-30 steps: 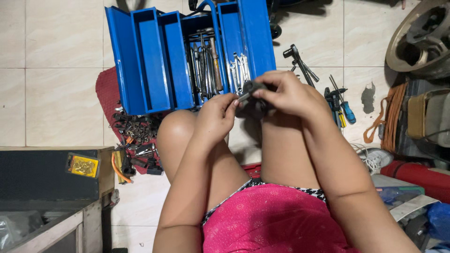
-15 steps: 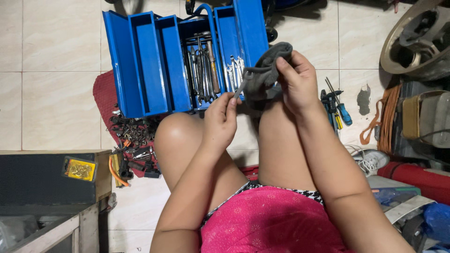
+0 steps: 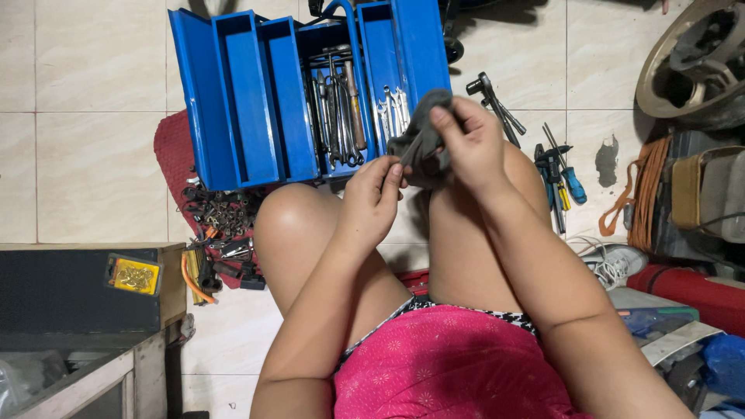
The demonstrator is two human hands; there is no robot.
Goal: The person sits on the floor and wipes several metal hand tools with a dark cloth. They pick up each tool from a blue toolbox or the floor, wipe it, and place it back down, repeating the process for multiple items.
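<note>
At frame centre, the right hand [image 3: 475, 138] gripped a grey rag [image 3: 423, 140] while the left hand [image 3: 376, 186] pinched a thin metal tool [image 3: 409, 153] before the open blue toolbox [image 3: 256, 101].

Small yellow rectangular packet [image 3: 134, 275], perhaps a label, on dark box [image 3: 77, 291], lower left

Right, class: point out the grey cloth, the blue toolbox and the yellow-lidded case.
grey cloth [image 3: 423, 140], head view, its bunched middle.
blue toolbox [image 3: 240, 101], head view, left tray floor.
yellow-lidded case [image 3: 134, 275], head view, lid centre.

Grey rag [image 3: 423, 143]: soft matt cloth. Blue toolbox [image 3: 256, 101]: glossy painted metal. Floor tiles [image 3: 85, 155]: smooth.
</note>
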